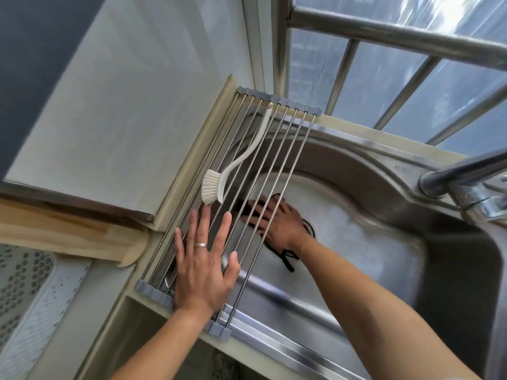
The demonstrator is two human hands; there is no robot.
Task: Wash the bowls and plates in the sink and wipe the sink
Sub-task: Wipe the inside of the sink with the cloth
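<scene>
Pressing flat: L hand on rack, R hand in sink.

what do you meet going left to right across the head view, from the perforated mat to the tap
perforated white mat → wooden board → left hand flat on the roll-up rack → right hand down in the sink → faucet

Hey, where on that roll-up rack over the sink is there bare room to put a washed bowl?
The rack is bare on its rods toward the faucet, from the white brush across to the rack's open edge. The near end is crowded: the left hand lies flat there. Beneath the rods, the right hand presses a dark cloth in the sink.
</scene>
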